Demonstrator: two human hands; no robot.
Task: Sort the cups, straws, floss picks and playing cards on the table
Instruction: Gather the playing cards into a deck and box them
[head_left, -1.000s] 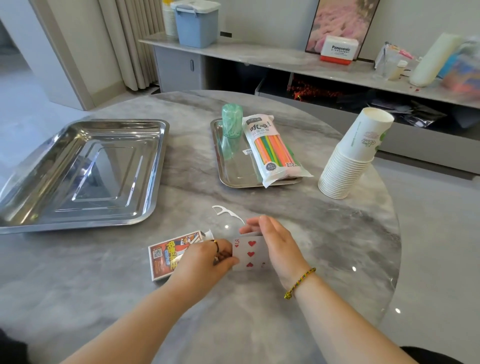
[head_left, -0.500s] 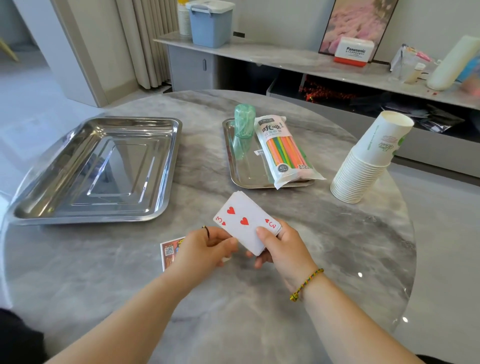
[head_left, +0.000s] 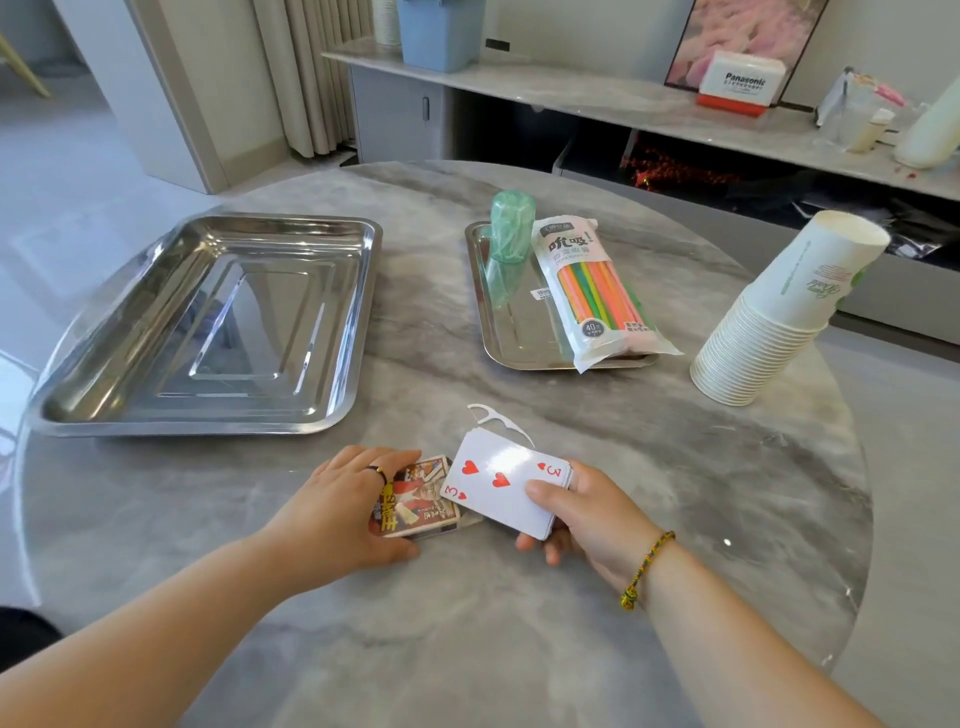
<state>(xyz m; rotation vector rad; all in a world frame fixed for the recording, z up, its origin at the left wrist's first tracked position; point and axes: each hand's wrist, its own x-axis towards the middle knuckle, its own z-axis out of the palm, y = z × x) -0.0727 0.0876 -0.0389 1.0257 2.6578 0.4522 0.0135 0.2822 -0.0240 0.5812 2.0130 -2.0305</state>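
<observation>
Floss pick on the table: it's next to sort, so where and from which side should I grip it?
Likely from above, pinching the floss pick handle near its bowed head: it lies flat on the table, its tail close to the card deck in the right hand.

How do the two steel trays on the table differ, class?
The left tray is larger and deeper; the right tray is smaller and shallower. The left tray shows only bare steel; the right tray holds a straw pack and a green floss pick container. Both are shiny, rectangular steel with rounded corners.
</observation>
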